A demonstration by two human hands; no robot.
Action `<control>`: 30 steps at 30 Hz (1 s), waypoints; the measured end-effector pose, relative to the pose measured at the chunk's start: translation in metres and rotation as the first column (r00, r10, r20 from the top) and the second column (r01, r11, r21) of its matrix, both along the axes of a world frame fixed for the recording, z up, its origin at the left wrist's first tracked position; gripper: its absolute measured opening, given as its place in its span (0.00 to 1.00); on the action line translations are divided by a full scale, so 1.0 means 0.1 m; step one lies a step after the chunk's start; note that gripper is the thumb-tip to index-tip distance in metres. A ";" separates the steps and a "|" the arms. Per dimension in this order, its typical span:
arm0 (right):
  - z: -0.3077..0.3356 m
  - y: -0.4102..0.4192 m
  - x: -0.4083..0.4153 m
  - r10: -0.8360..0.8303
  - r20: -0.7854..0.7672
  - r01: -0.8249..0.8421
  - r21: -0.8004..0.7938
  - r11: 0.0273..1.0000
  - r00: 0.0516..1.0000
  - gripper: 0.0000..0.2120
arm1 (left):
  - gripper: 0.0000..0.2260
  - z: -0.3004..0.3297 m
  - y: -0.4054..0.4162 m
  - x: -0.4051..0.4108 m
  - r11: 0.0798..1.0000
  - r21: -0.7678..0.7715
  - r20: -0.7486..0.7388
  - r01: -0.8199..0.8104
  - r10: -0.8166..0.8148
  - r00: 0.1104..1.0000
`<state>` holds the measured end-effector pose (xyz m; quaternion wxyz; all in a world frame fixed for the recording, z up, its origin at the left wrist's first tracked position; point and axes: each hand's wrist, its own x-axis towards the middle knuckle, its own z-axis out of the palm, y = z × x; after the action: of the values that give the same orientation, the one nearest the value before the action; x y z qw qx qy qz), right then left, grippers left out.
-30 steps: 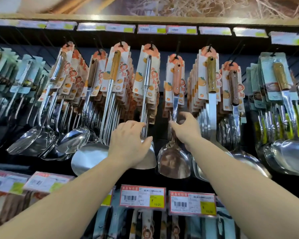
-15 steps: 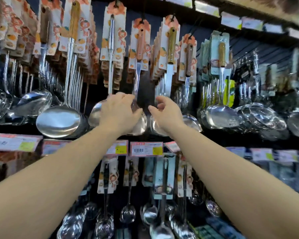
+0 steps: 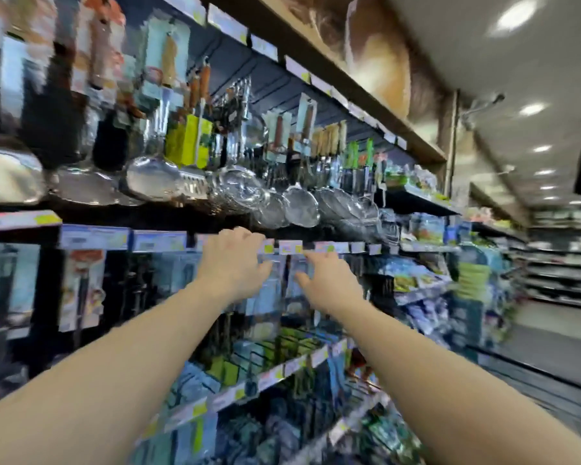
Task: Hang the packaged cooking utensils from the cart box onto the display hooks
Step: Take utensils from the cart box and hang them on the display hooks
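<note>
The picture is heavily blurred by motion. My left hand (image 3: 233,261) and my right hand (image 3: 329,278) are stretched out in front of the price-label rail (image 3: 289,246), below the hanging steel ladles and strainers (image 3: 235,189). Both hands hold nothing and their fingers are spread. Carded utensils (image 3: 168,62) hang on the display hooks at the upper left. The cart box is out of view.
Shelves with blue and green packaged goods (image 3: 426,286) run off to the right along an aisle (image 3: 557,333). A wooden top shelf (image 3: 366,92) carries price tags. Lower hooks hold more packaged utensils (image 3: 262,357).
My view has swung sharply to the right and down the aisle. Both hands have come off the hanging spatulas and dropped to the level of the price rail.
</note>
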<state>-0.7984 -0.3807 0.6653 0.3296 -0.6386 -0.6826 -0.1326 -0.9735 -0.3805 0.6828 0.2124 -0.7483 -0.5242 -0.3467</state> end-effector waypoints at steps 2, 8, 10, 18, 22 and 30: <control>-0.11 -0.05 0.60 -0.062 -0.057 0.060 -0.037 0.998 0.996 0.24 | 0.21 -0.13 0.06 0.63 0.996 -0.045 -0.027 0.074 -0.076 0.997; -0.53 -0.24 2.12 -0.283 -0.148 0.267 -0.121 0.956 0.948 0.24 | 0.22 -0.52 0.26 2.33 0.936 -0.167 -0.059 0.309 -0.322 0.945; -0.67 -0.25 2.57 -0.356 -0.157 0.335 -0.144 0.931 0.921 0.23 | 0.22 -0.69 0.37 2.84 0.909 -0.190 -0.078 0.371 -0.390 0.917; -1.03 0.27 4.02 -0.575 -0.221 0.542 -0.193 0.818 0.788 0.21 | 0.21 -1.13 1.28 4.60 0.806 -0.266 -0.086 0.529 -0.566 0.820; -1.25 0.67 4.70 -0.644 -0.287 0.595 -0.247 0.765 0.709 0.22 | 0.22 -1.31 1.79 5.40 0.731 -0.312 -0.085 0.607 -0.658 0.748; -2.12 1.31 5.84 -0.679 -0.391 0.591 -0.335 0.734 0.621 0.19 | 0.24 -2.10 2.47 6.71 0.630 -0.459 -0.016 0.626 -0.710 0.704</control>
<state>-0.2149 -0.2494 0.4528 0.3651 -0.8764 -0.3137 -0.0148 -0.3022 -0.1335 0.4729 -0.0480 -0.9464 -0.2457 -0.2040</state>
